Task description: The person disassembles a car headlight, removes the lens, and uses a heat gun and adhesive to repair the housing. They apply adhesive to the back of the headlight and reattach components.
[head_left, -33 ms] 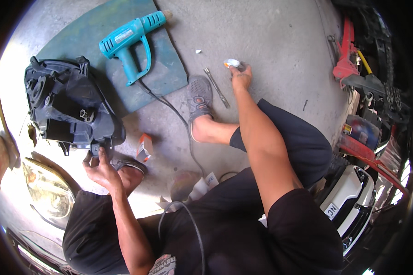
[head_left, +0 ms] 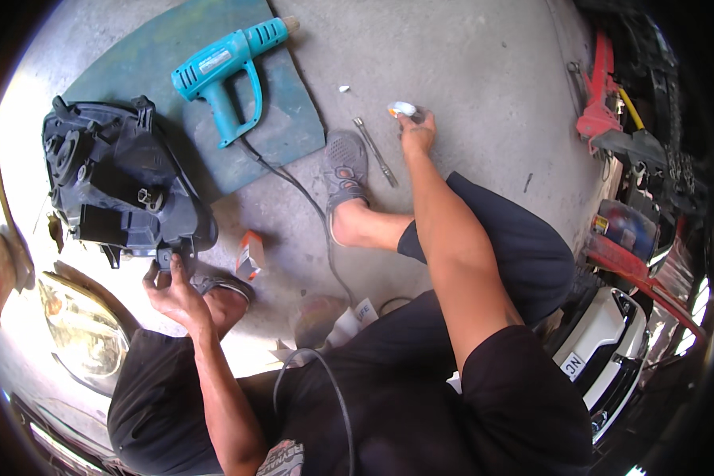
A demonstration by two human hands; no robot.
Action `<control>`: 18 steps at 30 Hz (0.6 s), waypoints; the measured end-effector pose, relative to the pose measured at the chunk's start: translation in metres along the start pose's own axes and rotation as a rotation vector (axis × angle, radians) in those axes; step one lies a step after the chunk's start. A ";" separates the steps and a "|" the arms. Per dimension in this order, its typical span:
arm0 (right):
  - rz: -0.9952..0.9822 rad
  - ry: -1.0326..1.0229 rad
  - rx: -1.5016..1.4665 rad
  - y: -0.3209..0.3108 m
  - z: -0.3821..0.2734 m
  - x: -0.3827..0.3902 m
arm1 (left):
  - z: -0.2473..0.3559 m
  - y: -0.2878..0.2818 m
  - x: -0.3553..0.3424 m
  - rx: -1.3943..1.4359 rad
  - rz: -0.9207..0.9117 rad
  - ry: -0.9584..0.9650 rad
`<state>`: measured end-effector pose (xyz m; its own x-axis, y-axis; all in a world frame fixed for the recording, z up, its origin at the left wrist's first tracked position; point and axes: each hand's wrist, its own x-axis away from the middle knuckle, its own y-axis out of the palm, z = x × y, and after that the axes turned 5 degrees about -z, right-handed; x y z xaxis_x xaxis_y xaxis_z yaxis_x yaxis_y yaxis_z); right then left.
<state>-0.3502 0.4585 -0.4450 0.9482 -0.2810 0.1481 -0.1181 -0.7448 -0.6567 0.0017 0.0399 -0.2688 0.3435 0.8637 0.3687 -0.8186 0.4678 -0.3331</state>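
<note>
A black plastic headlight housing (head_left: pixel 127 190) sits at the left, its back side up. My left hand (head_left: pixel 181 297) pinches a small mounting tab at the housing's near edge between thumb and fingers. Out to the right over the concrete floor, my right hand (head_left: pixel 417 133) is closed around a small white-and-orange tube (head_left: pixel 403 108); the fingers cover part of it. On the floor to the left of that hand lie a small white piece (head_left: pixel 343 89) and a metal socket wrench (head_left: pixel 375 152).
A teal heat gun (head_left: pixel 228 75) rests on a green board (head_left: pixel 297 119), its cord running toward me past my foot. Near the housing are a clear headlight lens (head_left: pixel 87 333) and an orange-and-white box (head_left: pixel 250 254). A red jack (head_left: pixel 599 95) and a white car bumper (head_left: pixel 603 341) stand at right.
</note>
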 end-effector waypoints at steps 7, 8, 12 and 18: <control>-0.052 -0.261 -0.112 -0.002 -0.011 -0.021 | 0.000 0.014 -0.003 -0.017 0.025 0.026; -0.121 -0.231 -0.001 0.013 -0.064 0.010 | 0.010 0.004 0.002 -0.072 0.054 -0.009; -0.341 -0.429 -0.145 0.031 -0.166 0.071 | 0.011 0.009 0.001 -0.223 0.077 0.071; -0.753 -0.870 -0.061 0.068 -0.286 0.191 | 0.012 0.006 0.003 -0.184 0.065 0.060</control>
<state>-0.2619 0.1813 -0.2494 0.6640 0.7425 -0.0883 0.5732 -0.5813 -0.5776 -0.0075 0.0431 -0.2587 0.3237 0.9004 0.2907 -0.7442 0.4320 -0.5095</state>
